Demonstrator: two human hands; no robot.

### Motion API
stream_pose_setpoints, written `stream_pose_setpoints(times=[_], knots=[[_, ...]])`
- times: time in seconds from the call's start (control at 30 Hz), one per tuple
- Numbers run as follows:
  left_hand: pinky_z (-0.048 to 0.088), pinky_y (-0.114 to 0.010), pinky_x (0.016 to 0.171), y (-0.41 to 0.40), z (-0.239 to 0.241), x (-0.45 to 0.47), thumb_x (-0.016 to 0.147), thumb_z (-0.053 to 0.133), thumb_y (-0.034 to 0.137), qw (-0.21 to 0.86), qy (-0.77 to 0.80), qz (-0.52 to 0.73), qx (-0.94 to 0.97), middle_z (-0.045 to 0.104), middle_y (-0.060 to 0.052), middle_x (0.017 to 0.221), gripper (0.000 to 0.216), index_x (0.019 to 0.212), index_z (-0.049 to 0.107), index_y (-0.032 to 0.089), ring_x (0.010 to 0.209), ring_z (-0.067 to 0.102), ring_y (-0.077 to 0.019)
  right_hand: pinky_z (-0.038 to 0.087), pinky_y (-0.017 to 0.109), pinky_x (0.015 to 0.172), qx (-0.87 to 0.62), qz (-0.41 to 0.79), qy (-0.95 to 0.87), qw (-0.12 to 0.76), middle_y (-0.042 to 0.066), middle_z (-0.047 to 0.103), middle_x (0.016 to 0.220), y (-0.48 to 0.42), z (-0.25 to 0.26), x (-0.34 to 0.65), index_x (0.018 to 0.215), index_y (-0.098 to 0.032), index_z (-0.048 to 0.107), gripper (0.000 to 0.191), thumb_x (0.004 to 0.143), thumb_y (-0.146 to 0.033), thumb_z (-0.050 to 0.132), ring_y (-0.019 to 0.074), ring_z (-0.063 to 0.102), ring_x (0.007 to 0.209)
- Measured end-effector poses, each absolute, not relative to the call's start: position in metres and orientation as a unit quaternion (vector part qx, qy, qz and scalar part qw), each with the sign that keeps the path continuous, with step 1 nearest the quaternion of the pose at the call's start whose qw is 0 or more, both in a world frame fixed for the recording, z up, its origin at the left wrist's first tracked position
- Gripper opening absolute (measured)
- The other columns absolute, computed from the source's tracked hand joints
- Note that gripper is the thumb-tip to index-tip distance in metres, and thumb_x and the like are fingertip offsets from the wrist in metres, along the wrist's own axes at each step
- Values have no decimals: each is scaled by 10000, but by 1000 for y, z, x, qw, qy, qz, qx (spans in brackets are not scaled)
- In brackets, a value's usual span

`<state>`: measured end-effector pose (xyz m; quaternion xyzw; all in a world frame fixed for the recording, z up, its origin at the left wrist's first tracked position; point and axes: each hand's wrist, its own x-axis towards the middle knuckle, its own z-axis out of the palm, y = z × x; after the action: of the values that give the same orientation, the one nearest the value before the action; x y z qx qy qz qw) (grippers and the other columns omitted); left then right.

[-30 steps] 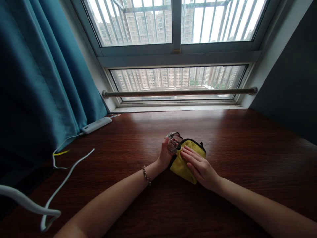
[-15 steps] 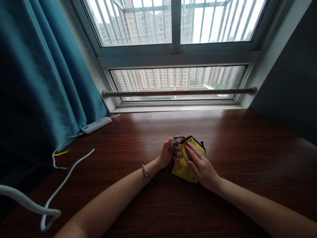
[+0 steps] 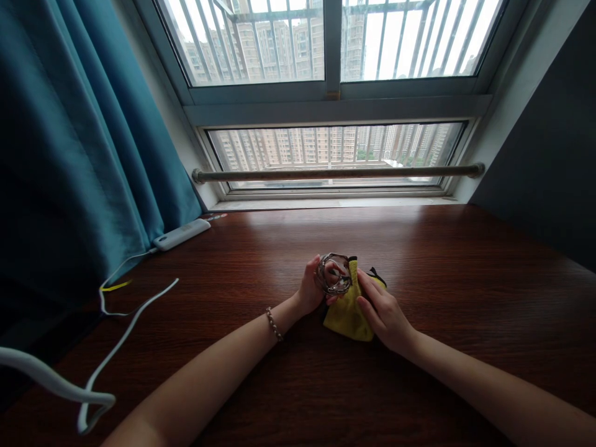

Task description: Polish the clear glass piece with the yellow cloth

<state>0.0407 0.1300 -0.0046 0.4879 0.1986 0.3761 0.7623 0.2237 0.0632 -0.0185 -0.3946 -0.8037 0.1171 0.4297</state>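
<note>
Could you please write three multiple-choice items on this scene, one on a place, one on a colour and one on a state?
1. Where does the white power strip lie?
A. by the teal curtain
B. beside the yellow pouch
C. on the windowsill

2. What colour is the black-trimmed fabric pouch?
A. red
B. yellow
C. white

3. What is the left hand doing?
A. lying flat
B. holding folded clear-framed glasses
C. gripping a cable

Answers: 1 A, it lies at the curtain's foot; 2 B, the fabric under the right hand is yellow; 3 B, its fingers wrap the frame.

High-rise flat room, teal curtain, barred window, wooden desk
</note>
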Motion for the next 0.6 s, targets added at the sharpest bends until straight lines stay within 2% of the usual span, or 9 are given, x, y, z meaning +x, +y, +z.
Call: stream_pose_setpoints(times=[0.3, 0.5, 0.6], knots=[[225, -229, 358, 130, -8, 42, 762, 278, 738, 758, 211, 418, 454, 623, -114, 593, 678, 834, 578, 134, 335, 441, -137, 385, 434, 1052, -382, 113, -815, 420, 137, 424, 1403, 63, -19, 225, 1453, -168, 257, 564, 924, -258, 429, 245, 407, 1295], [263, -233, 346, 134, -9, 44, 743, 350, 744, 750, 247, 469, 396, 606, -81, 598, 653, 791, 586, 137, 361, 454, -134, 434, 421, 1013, -359, 116, -839, 392, 139, 500, 1339, 59, -18, 224, 1389, -163, 405, 493, 912, -276, 458, 259, 477, 1238], [263, -221, 336, 134, -7, 46, 729, 417, 725, 742, 268, 494, 365, 618, -79, 644, 609, 763, 581, 140, 387, 456, -122, 435, 413, 1016, -337, 108, -854, 381, 126, 496, 1345, 57, -17, 224, 1397, -182, 392, 497, 911, -258, 463, 248, 480, 1236]])
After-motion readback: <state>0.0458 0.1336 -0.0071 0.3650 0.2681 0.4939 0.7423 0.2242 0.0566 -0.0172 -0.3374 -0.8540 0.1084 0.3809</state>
